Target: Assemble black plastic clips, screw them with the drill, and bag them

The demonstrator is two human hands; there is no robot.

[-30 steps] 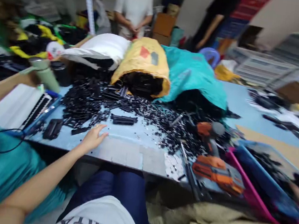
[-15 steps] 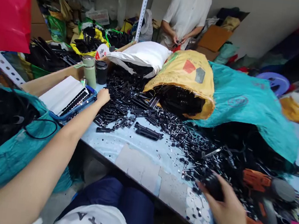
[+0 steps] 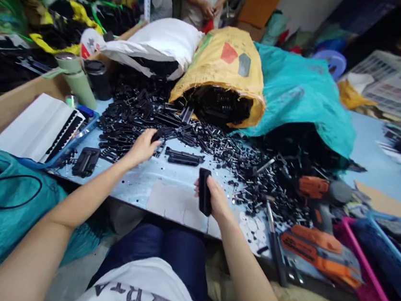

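My right hand [image 3: 217,199] is closed around a black oblong plastic piece [image 3: 205,193], held upright above the near part of the table. My left hand [image 3: 142,147] pinches a small dark plastic part [image 3: 156,136] at the front of a heap of long black plastic parts [image 3: 127,123]. Between the hands, a pair of long black parts [image 3: 184,157] lies on the light blue tabletop [image 3: 134,186]. Many small screws and black bits [image 3: 251,180] are spread to the right. A flat black part [image 3: 86,161] rests by my left forearm.
White [image 3: 166,38], yellow [image 3: 228,62] and teal sacks [image 3: 301,89] lie along the back. An orange power drill [image 3: 314,187] and a hammer [image 3: 276,251] are at right, beside a pink basket [image 3: 370,281]. Left stand a blue tray [image 3: 74,143] and green bottle [image 3: 76,81]. Another person's hands [image 3: 207,10] show behind.
The view has swung right. My right hand has come from the screws at far right to mid-table with the black piece. My left hand has left the tray's side and moved right.
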